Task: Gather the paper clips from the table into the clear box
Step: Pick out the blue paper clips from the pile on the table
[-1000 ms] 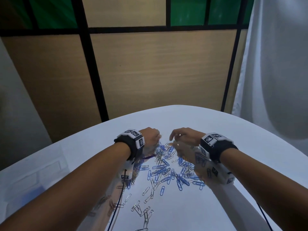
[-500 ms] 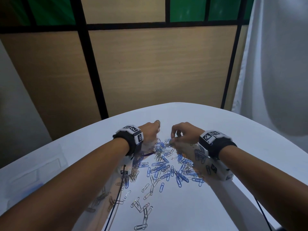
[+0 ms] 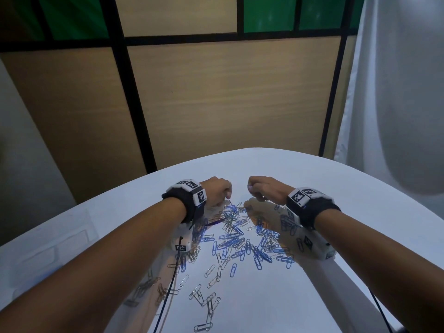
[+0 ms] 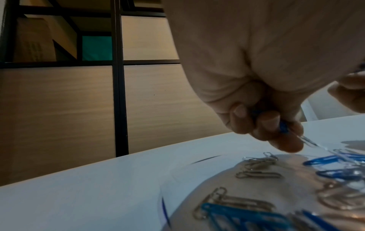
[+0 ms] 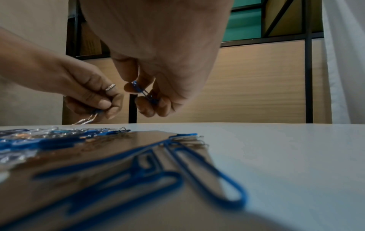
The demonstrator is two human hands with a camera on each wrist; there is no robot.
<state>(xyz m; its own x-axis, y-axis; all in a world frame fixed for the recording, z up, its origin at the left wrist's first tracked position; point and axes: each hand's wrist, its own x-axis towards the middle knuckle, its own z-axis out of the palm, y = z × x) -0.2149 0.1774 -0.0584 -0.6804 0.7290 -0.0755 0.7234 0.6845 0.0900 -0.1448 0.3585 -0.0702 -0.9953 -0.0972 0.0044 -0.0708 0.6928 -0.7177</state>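
Both hands have lifted, left hand (image 3: 217,189) and right hand (image 3: 265,189) each pinching paper clips (image 3: 240,241).

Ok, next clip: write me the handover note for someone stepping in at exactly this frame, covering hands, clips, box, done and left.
Left hand: fingers curled, grip on a small bunch of clips, blue and silver, at the far edge of the pile.
Right hand: pinches a blue paper clip just above the table.
Paper clips: most lie loose on the table between the forearms, with silver stragglers nearer the body.
Clear box: not in any view, so what it holds cannot be told.
Done: a few clips picked up in each hand.
Left: take both handfuls to the box, then gather the rest.
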